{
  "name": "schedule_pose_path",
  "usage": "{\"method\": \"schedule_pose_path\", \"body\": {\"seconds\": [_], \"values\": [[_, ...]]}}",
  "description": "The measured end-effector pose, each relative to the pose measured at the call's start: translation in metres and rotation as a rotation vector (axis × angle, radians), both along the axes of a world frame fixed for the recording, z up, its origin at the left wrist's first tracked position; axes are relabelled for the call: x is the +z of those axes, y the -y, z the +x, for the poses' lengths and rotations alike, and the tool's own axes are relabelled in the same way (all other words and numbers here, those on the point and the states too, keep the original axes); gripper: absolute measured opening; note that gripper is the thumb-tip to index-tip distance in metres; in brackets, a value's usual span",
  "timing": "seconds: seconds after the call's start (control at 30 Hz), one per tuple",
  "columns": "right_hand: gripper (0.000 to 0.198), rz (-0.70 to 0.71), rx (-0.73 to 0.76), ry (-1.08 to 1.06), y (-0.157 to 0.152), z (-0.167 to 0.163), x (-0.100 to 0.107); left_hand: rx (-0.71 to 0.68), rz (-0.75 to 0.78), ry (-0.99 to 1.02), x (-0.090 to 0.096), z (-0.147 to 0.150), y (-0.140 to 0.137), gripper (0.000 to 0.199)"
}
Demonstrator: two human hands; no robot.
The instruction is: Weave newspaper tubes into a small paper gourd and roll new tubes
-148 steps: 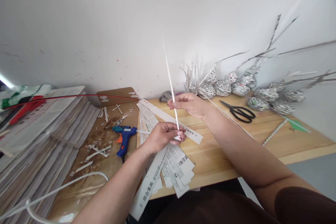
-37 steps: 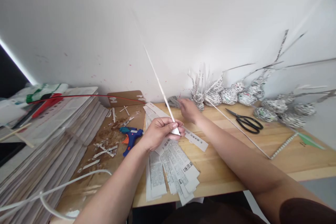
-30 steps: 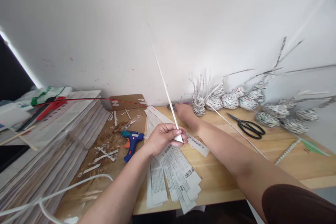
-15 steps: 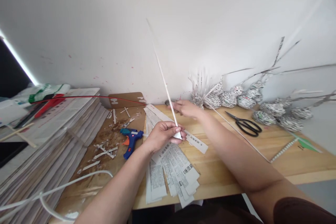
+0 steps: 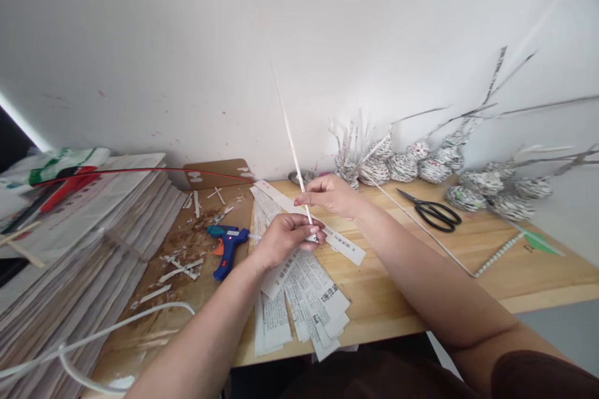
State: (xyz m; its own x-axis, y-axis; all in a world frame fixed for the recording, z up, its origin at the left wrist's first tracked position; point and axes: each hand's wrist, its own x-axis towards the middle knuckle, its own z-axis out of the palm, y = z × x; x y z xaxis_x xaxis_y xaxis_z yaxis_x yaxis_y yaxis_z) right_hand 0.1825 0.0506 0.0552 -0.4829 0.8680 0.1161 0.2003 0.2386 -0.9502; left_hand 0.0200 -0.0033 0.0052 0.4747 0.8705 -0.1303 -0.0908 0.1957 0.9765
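A thin white rolled-paper stick [image 5: 291, 137] stands up at a tilt, its tip leaning left and fading against the wall. My left hand [image 5: 287, 240] is closed around its lower end, where a bit of loose paper shows. Just above, my right hand [image 5: 333, 197] pinches the stick between thumb and fingers. Below both hands, newspaper strips [image 5: 322, 305] lie fanned out on the wooden table [image 5: 384, 287]. One longer strip [image 5: 349, 248] slants out to the right beneath my hands.
A blue glue gun [image 5: 228, 250] lies left of the strips, near paper scraps [image 5: 185, 268] on brown board. Stacked newspapers [image 5: 107, 249] rise at the left, with a white cable [image 5: 126, 318] in front. Black scissors [image 5: 433, 213] and woven paper shapes [image 5: 402, 166] are at the right.
My right hand has come down slightly, and its fingers have closed onto the stick above my left hand. My left hand keeps its hold. The whole view has shifted a little.
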Motion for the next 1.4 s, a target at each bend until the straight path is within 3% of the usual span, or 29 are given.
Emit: {"method": "schedule_pose_path", "body": {"seconds": [0.1, 0.23, 0.4, 0.57, 0.77, 0.9, 1.03, 1.2, 1.4], "values": [[0.033, 0.028, -0.027, -0.007, 0.0017, 0.0009, 0.0024, 0.001, 0.017, -0.016, 0.0013, -0.0008, 0.001, 0.034], [0.03, 0.02, 0.136, 0.003, 0.0018, 0.0051, 0.005, -0.005, 0.027, -0.016, 0.0027, -0.0008, 0.0016, 0.032], [0.036, 0.032, -0.048, -0.12, 0.0003, 0.006, 0.0013, 0.013, 0.006, 0.002, 0.0028, 0.0, 0.002, 0.033], [0.036, 0.016, 0.132, -0.016, 0.0028, 0.0069, 0.005, 0.009, 0.022, -0.003, 0.0006, 0.0003, 0.0011, 0.033], [0.039, 0.01, -0.015, -0.092, 0.0041, 0.0055, 0.006, 0.006, 0.022, -0.005, -0.0012, 0.0014, 0.0009, 0.033], [0.035, 0.02, 0.13, -0.009, 0.005, 0.0087, 0.01, 0.014, 0.027, -0.03, -0.0012, 0.0012, 0.0014, 0.033], [0.037, 0.004, -0.021, -0.094, 0.0049, 0.0086, 0.01, 0.004, 0.036, -0.036, -0.0018, 0.0012, 0.0014, 0.033], [0.033, -0.001, 0.072, -0.069, 0.0047, 0.0077, 0.0089, 0.016, 0.039, -0.046, -0.0028, 0.0013, 0.0003, 0.032], [0.037, 0.046, -0.059, -0.162, 0.0066, 0.0056, 0.009, 0.012, 0.043, -0.044, -0.0029, 0.002, 0.0004, 0.031]]}}
